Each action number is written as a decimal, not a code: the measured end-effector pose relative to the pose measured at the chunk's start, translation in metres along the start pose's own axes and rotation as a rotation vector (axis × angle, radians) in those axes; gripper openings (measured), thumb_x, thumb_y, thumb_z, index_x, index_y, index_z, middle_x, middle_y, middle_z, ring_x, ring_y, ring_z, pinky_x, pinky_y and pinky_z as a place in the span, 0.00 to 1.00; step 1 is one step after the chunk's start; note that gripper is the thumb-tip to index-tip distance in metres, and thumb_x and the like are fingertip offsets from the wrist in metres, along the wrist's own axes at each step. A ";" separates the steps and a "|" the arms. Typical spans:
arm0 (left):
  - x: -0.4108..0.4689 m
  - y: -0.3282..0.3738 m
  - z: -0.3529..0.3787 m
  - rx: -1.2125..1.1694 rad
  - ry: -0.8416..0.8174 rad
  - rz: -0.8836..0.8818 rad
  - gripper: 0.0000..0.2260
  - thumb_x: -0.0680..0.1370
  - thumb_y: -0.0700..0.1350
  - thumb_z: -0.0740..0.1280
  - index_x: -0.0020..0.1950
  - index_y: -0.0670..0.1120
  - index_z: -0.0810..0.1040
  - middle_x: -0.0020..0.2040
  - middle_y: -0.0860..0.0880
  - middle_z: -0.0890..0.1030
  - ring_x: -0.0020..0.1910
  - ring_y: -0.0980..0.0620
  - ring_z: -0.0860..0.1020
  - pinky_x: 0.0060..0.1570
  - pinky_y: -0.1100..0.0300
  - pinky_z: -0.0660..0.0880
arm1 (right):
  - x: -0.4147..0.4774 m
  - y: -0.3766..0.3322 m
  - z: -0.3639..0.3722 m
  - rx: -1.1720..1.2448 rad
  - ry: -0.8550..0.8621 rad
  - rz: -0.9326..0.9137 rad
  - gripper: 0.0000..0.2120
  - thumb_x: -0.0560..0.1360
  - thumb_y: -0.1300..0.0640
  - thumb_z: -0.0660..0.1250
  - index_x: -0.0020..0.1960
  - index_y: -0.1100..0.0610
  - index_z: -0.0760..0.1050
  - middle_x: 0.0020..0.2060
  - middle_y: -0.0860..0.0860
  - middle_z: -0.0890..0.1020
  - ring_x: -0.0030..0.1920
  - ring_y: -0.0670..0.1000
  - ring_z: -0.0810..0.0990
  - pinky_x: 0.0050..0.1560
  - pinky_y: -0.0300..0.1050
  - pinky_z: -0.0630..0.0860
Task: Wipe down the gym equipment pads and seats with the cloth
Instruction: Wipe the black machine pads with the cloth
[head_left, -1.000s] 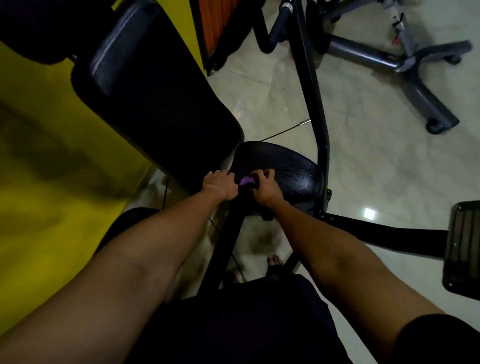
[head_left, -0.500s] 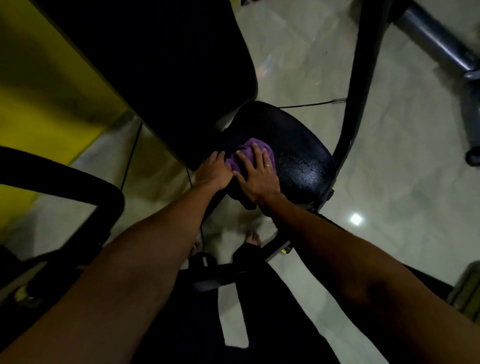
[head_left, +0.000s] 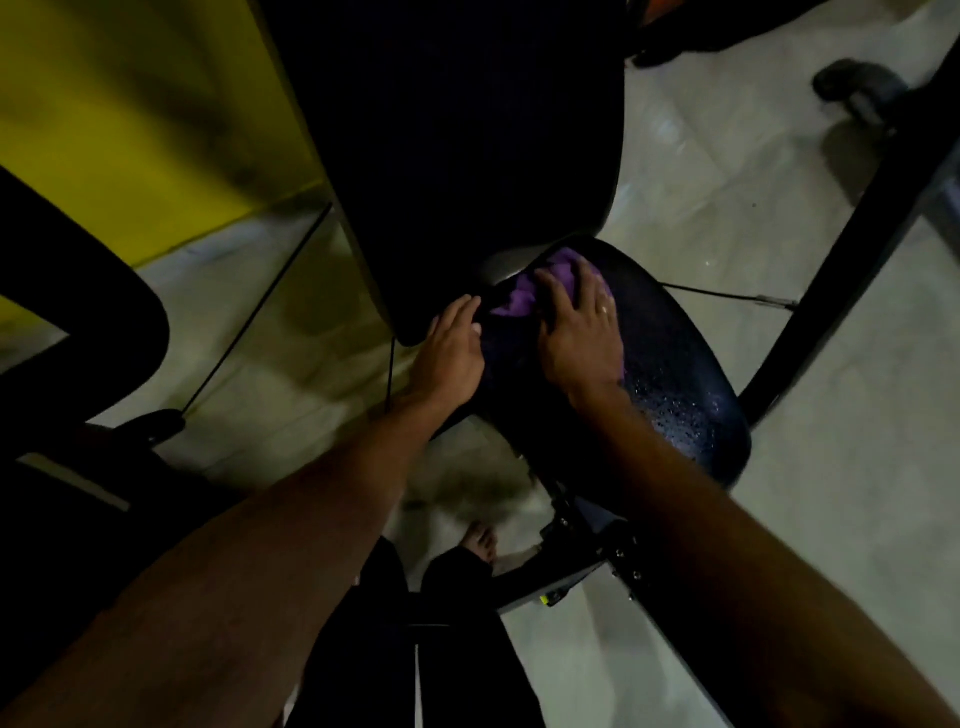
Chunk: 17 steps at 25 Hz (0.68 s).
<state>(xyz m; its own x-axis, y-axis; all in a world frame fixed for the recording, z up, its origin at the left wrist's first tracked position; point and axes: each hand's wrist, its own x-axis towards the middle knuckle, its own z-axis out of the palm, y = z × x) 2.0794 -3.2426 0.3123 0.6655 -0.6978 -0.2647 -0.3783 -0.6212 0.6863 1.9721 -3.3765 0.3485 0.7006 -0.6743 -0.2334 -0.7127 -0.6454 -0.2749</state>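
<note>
Head view: right hand (head_left: 579, 332) presses cloth (head_left: 524, 300) flat-fingered on seat (head_left: 685, 384), left hand (head_left: 452, 353) spread beside, back pad (head_left: 467, 156) close behind.

No text, brand, number or sign can be read; a small yellow-green mark (head_left: 545, 599) is seen on the machine's frame (head_left: 576, 579), too blurred to be made out

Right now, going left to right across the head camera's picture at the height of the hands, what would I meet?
Dark curved bar → thin black cable → left hand → right hand pressing the purple cloth → wet black seat → slanted black frame post.
</note>
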 end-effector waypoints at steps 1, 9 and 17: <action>-0.001 -0.002 0.002 -0.056 -0.004 -0.005 0.20 0.86 0.42 0.54 0.78 0.44 0.65 0.78 0.47 0.63 0.76 0.46 0.62 0.75 0.52 0.59 | -0.017 0.000 0.002 0.001 0.024 0.016 0.27 0.82 0.51 0.59 0.80 0.46 0.61 0.82 0.59 0.52 0.81 0.63 0.54 0.81 0.56 0.50; -0.007 -0.011 0.016 -0.361 0.130 -0.120 0.19 0.84 0.37 0.56 0.76 0.43 0.69 0.77 0.47 0.66 0.75 0.47 0.66 0.74 0.55 0.62 | 0.012 -0.038 0.016 -0.095 -0.142 -0.137 0.27 0.83 0.42 0.57 0.81 0.44 0.59 0.83 0.56 0.50 0.81 0.65 0.48 0.81 0.58 0.45; -0.007 -0.015 0.019 -0.354 0.112 -0.059 0.20 0.84 0.38 0.56 0.76 0.44 0.69 0.77 0.48 0.66 0.75 0.49 0.65 0.74 0.57 0.63 | -0.045 -0.013 -0.003 -0.032 -0.124 -0.203 0.26 0.77 0.51 0.59 0.76 0.48 0.68 0.81 0.56 0.59 0.80 0.65 0.55 0.79 0.57 0.55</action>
<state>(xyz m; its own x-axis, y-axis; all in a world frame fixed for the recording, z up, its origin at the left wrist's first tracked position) 2.0677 -3.2352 0.2912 0.7531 -0.6092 -0.2486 -0.1042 -0.4835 0.8691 1.9493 -3.3389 0.3650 0.8273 -0.4815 -0.2893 -0.5559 -0.7758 -0.2985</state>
